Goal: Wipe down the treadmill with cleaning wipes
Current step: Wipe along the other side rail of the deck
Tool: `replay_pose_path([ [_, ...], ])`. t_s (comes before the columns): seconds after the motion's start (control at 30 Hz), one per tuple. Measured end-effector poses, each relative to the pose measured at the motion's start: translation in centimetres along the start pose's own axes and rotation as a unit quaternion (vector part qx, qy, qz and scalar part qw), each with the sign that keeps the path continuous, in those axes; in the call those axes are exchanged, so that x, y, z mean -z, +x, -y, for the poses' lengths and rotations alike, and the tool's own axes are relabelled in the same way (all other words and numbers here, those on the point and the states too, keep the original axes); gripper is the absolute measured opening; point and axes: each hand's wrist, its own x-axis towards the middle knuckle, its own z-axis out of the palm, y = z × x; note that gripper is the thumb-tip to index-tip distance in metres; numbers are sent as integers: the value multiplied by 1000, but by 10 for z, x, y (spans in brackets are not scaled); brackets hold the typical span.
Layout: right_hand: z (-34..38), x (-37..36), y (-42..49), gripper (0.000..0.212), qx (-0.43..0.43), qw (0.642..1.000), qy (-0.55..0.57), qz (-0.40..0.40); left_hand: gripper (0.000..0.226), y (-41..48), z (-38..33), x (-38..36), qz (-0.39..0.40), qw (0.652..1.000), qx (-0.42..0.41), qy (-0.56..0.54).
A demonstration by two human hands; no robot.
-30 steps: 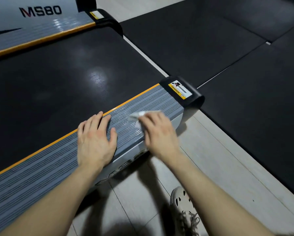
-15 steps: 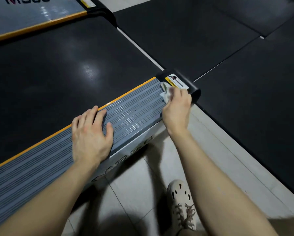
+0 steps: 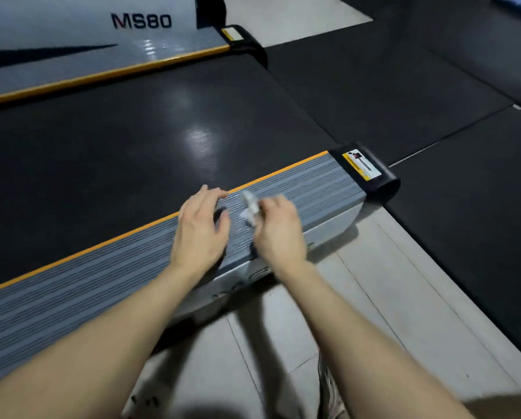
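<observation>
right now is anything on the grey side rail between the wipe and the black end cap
Nothing visible. The right hand holds the wipe over the grey side rail, and the rail from there to the black end cap is bare. The left hand is on the other side.

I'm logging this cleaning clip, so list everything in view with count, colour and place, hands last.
treadmill belt: one, black, centre left.
near rail: one, ribbed grey with orange edge, under the hands.
far rail: one, grey with orange edge, top left, below the "MS80" lettering.
near end cap: one, black with warning sticker, right of centre.
far end cap: one, black with sticker, top.
floor mats: several, black, right and top.
floor tiles: pale grey, foreground.
shoe: one, pale, bottom edge, partly seen.
cleaning wipe: one, white, crumpled.
left hand: over the near rail, fingers relaxed.
right hand: grips the cleaning wipe.
</observation>
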Motion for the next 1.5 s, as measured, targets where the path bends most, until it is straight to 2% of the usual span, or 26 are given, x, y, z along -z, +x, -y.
replay_pose_path([
  [0.1,73,-34,-54,12,177,969,72,156,18,-10,21,56,-13,996,-12,87],
  [0.17,62,-26,-37,17,204,960,78,178,10,-20,25,96,52,986,6,157],
  [0.2,42,-17,-20,19,173,971,45,158,7,-26,27,113,91,976,17,198],
  [0.27,-11,9,24,24,43,996,-37,73,13,-39,30,140,132,952,18,275],
  [0.33,-50,32,54,33,-127,989,-77,-24,25,-53,36,157,145,933,12,328],
  [0.37,-44,32,56,37,-173,981,-74,-54,31,-60,42,164,149,924,9,352],
  [0.4,-22,24,47,39,-166,981,-78,-54,35,-64,49,169,157,916,3,370],
  [0.47,49,-17,9,33,-44,998,-43,-20,39,-72,69,175,183,913,19,365],
  [0.5,91,-40,-14,27,35,999,-4,16,60,-77,79,179,212,911,54,350],
  [0.53,132,-60,-38,23,111,990,34,76,92,-80,91,183,252,901,97,341],
  [0.6,190,-77,-70,22,214,955,64,194,146,-84,106,191,304,869,168,353],
  [0.63,196,-76,-67,21,225,948,72,215,160,-85,113,195,314,859,192,355],
  [0.7,170,-68,-44,23,205,958,67,186,175,-87,130,202,317,857,234,332],
  [0.8,78,-33,13,31,56,995,-47,71,172,-98,156,206,313,875,201,310],
  [0.87,30,-9,44,57,-65,992,-101,-21,161,-115,169,201,272,897,139,320],
  [0.93,32,-5,45,65,-119,985,-116,-53,154,-127,179,194,212,917,100,322],
  [1.0,84,-22,12,54,-79,991,-103,-28,152,-127,185,189,186,926,77,321],
  [1.07,156,-57,-31,33,27,998,-47,29,151,-128,188,189,184,926,70,321],
  [1.17,238,-97,-72,26,161,971,-1,176,150,-130,191,187,167,931,61,318],
  [1.23,245,-94,-62,26,198,954,21,224,150,-130,191,187,162,932,57,319],
  [1.3,209,-73,-36,31,159,960,37,229,150,-129,193,187,162,932,57,320],
  [1.33,176,-61,-17,39,119,973,16,198,150,-129,194,187,161,932,57,320],
  [1.4,106,-30,21,51,5,996,-46,81,150,-131,195,186,158,932,56,322],
  [1.43,75,-14,36,53,-57,995,-81,24,150,-132,196,185,156,932,56,323],
  [1.5,51,-2,38,48,-133,986,-95,-26,149,-131,197,186,155,932,55,324],
])
